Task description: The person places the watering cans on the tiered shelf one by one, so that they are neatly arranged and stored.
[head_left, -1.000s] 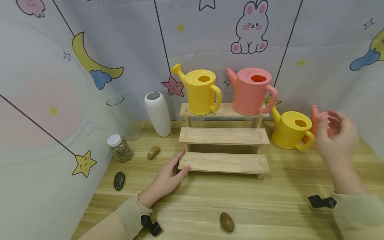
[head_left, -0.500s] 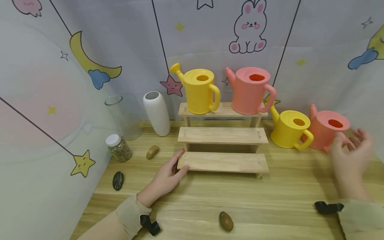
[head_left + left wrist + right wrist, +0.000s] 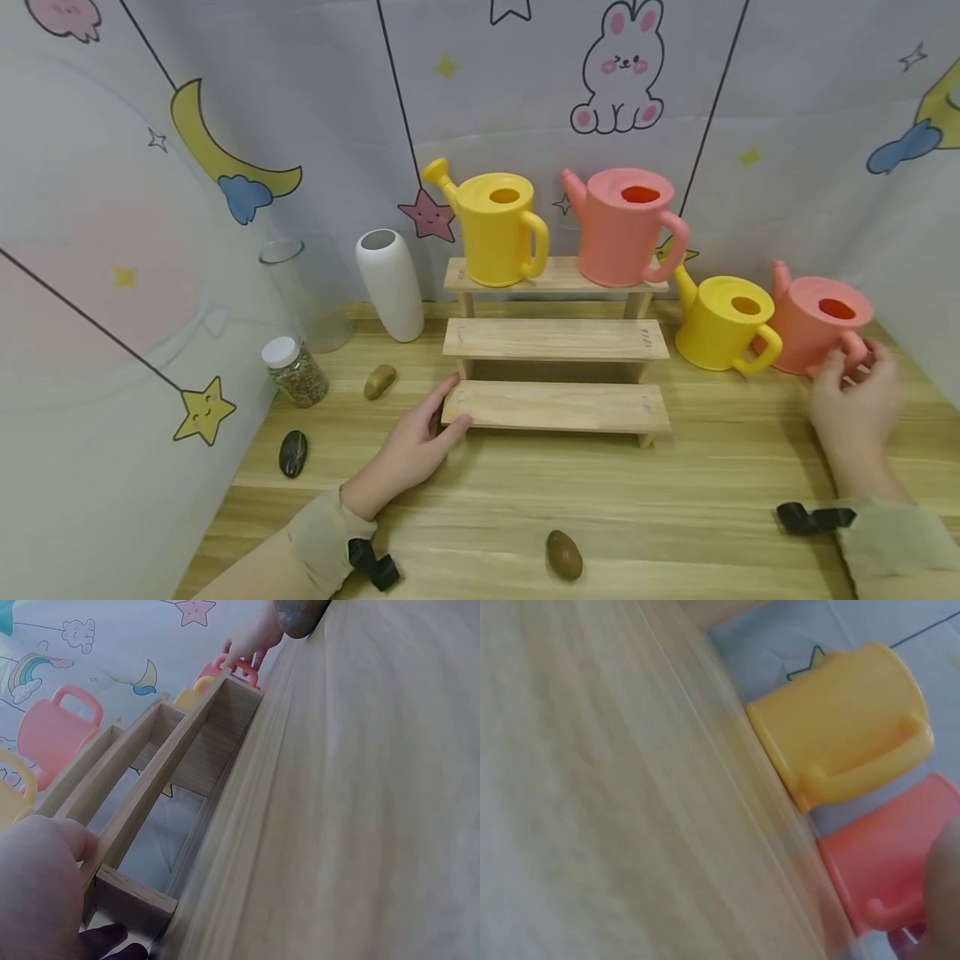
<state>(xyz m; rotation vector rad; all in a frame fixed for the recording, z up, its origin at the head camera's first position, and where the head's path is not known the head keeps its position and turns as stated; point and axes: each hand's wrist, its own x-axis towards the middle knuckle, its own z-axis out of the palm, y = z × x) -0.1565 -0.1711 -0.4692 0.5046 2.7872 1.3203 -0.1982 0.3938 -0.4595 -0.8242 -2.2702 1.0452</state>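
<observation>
Gripping the handle (image 3: 853,346) of the low pink can (image 3: 810,308), the right hand (image 3: 855,404) had its thumb on one side and its fingers on the other, probably because that loop, pointing right and toward the person, was the easiest part to reach. This can stood upright on the desk (image 3: 465,521), right of the stand (image 3: 555,337) and just beside the low yellow can (image 3: 723,321); the right wrist view showed a narrow gap between their bodies.

The left hand (image 3: 408,442) was clamped on the left end of the lowest board, thumb at the front edge and fingers round the end, seemingly to keep the stand steady. On the top board the high yellow can (image 3: 495,229) and high pink can (image 3: 622,225) stood upright, well apart, so neither crowded the other. All four spouts faced left and all four handles right, an arrangement that appeared to suit a right-handed grasp.
</observation>
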